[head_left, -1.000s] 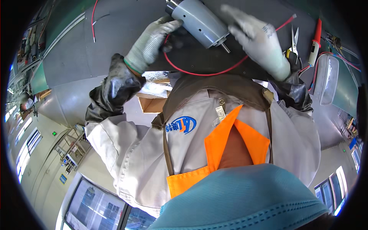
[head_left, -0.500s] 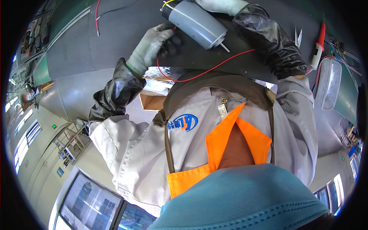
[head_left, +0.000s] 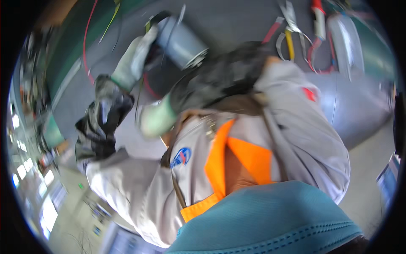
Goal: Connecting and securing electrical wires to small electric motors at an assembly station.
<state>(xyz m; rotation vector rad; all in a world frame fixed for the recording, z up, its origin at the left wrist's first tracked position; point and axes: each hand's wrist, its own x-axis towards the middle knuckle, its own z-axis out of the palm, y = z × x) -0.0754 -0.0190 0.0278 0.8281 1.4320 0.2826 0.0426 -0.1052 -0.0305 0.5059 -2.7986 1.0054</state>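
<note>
A grey cylindrical electric motor (head_left: 182, 44) lies tilted above the dark table, blurred by motion. My left hand (head_left: 136, 55), in a pale knit glove, is closed at the motor's far-left end, by its dark cap. My right hand (head_left: 157, 119), gloved too, is low in front of my apron, its forearm crossing the table's near side. Its fingers are smeared, so what they hold cannot be made out. A red wire (head_left: 149, 86) runs down from below the motor towards that hand, and a thin dark strand (head_left: 138, 99) hangs beside it.
Metal scissors (head_left: 290, 19) lie on the right with a yellow strip (head_left: 289, 45) among their handles. Beyond are a red-and-white tool (head_left: 319, 21) and a clear, pale container (head_left: 346, 42). Another red wire (head_left: 86, 51) and a yellow wire (head_left: 111, 22) are at the far left.
My right hand has come from the motor's far side down and left towards my apron. The left hand has moved up to the motor's end, and the view has shifted.
</note>
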